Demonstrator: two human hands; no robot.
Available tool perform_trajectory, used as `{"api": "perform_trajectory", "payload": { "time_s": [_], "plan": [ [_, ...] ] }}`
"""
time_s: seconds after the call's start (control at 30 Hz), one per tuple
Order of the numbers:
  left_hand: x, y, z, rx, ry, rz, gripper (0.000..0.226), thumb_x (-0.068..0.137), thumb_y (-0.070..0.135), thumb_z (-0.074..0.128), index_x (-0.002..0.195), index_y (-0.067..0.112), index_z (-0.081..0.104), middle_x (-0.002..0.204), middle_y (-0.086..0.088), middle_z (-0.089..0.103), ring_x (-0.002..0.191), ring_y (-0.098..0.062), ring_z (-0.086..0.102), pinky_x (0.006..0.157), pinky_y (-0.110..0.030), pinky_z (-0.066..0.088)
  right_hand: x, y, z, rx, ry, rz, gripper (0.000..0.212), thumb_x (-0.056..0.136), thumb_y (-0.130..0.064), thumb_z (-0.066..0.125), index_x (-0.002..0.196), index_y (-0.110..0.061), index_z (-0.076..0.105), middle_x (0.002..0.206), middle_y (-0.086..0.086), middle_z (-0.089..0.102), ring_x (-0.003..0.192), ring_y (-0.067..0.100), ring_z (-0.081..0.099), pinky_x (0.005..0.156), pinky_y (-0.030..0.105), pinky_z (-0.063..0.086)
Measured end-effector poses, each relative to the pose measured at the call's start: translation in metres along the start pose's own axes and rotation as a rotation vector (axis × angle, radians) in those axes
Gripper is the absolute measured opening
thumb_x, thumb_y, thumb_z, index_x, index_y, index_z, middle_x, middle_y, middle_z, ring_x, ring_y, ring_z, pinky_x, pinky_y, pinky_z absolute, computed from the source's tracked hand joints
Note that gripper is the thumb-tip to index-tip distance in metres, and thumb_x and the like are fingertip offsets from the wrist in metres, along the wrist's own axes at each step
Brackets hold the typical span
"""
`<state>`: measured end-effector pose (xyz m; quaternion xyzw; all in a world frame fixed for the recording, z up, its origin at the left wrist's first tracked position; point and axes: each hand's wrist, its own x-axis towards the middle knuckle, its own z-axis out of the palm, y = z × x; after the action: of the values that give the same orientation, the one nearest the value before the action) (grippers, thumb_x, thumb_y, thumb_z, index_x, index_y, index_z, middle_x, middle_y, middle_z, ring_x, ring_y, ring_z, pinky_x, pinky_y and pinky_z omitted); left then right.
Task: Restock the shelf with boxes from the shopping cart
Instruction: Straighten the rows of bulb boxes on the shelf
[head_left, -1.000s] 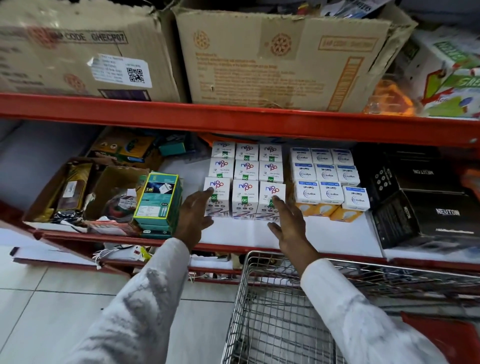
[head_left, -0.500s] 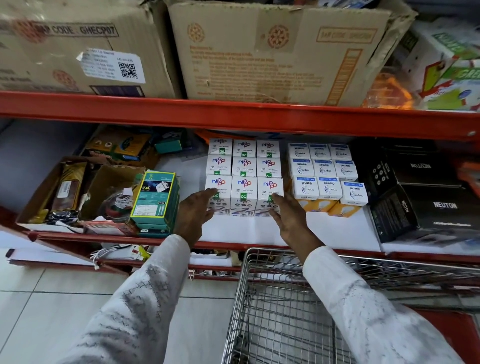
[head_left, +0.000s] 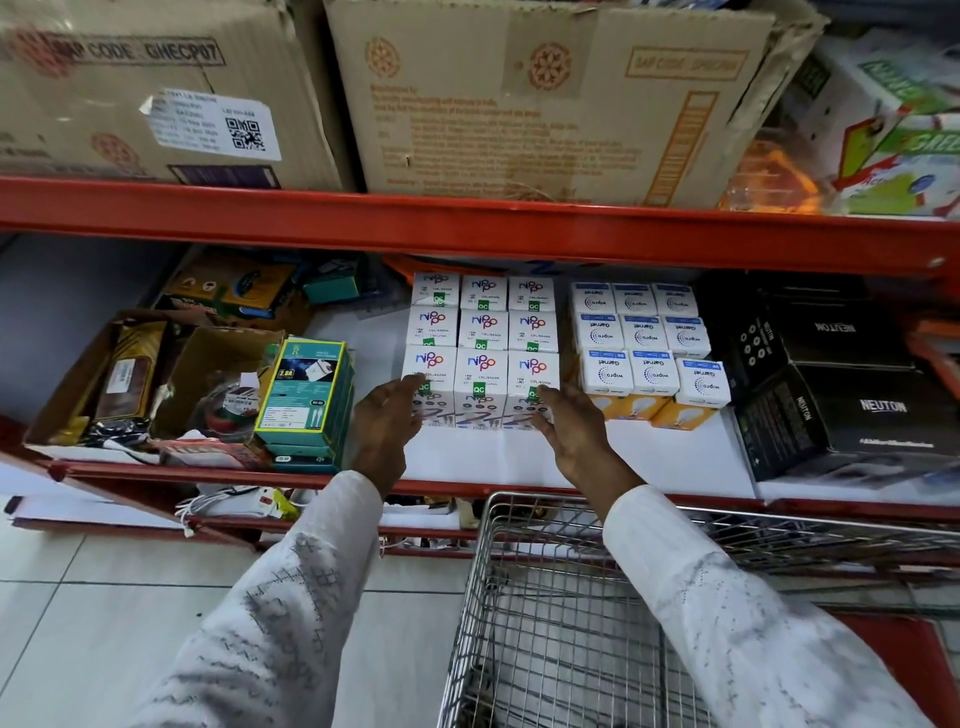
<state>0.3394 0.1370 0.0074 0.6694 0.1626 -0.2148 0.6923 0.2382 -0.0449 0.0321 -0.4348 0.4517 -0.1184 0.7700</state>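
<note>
- My left hand (head_left: 383, 426) is open, fingers spread and loosely curved, with the fingertips against the front left corner of the block of white Nippo boxes (head_left: 480, 345); it grips nothing.
- My right hand (head_left: 569, 428) is open too, fingers straight and together, pressed flat against the front right corner of the same block; it closes on nothing.
- The Nippo boxes stand on the white shelf board (head_left: 545, 457), three across and three deep, packed edge to edge, the front row set back from the red front rail (head_left: 467, 486).
- Just to the right of them sits a second block of white Wipro Garnet boxes (head_left: 641, 338), also three by three, its front right box turned slightly out of line.
- Further right lie black Neuton boxes (head_left: 857, 410), stacked and angled.
- To the left of my left hand stands a pile of teal charger boxes (head_left: 306, 400), and beyond it open brown cartons (head_left: 208, 374) with mixed goods.
- The wire shopping cart (head_left: 561, 613) is below my right forearm, its rim close under the shelf rail; what I can see of its basket holds no boxes.
- Large cardboard cartons (head_left: 545, 93) fill the shelf above.
- Both my sleeves (head_left: 270, 623) are white and patterned.
</note>
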Motion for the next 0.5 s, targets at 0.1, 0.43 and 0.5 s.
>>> {"api": "perform_trajectory", "payload": {
  "time_s": [0.1, 0.43, 0.5],
  "plan": [
    [-0.003, 0.0, 0.001, 0.005, 0.014, 0.001, 0.034, 0.075, 0.043, 0.077, 0.099, 0.02, 0.074, 0.094, -0.009, 0.078, 0.096, -0.027, 0.073, 0.092, -0.042, 0.06, 0.0, -0.001, -0.002, 0.001, -0.016, 0.01, 0.049, 0.09, -0.009, 0.063, 0.138, -0.006, 0.05, 0.134, 0.014, 0.061, 0.125, 0.027, 0.056, 0.108, 0.044, 0.045],
    [-0.066, -0.007, 0.026, 0.074, 0.33, 0.291, 0.032, 0.079, 0.032, 0.077, 0.103, 0.015, 0.063, 0.106, -0.012, 0.07, 0.091, -0.021, 0.067, 0.087, -0.045, 0.058, -0.015, -0.004, -0.043, -0.116, 0.07, 0.028, 0.049, 0.082, -0.028, 0.073, 0.128, -0.016, 0.06, 0.112, 0.008, 0.066, 0.102, 0.027, 0.063, 0.083, 0.038, 0.058],
    [-0.093, -0.018, 0.051, 0.1, 0.322, 0.37, 0.012, 0.083, 0.015, 0.074, 0.091, 0.009, 0.067, 0.089, -0.007, 0.072, 0.075, -0.005, 0.064, 0.081, -0.033, 0.053, -0.018, -0.004, -0.069, -0.101, 0.236, -0.046, 0.038, 0.082, -0.025, 0.072, 0.117, -0.011, 0.066, 0.086, 0.005, 0.067, 0.087, 0.023, 0.063, 0.073, 0.037, 0.058]
  ]
}}
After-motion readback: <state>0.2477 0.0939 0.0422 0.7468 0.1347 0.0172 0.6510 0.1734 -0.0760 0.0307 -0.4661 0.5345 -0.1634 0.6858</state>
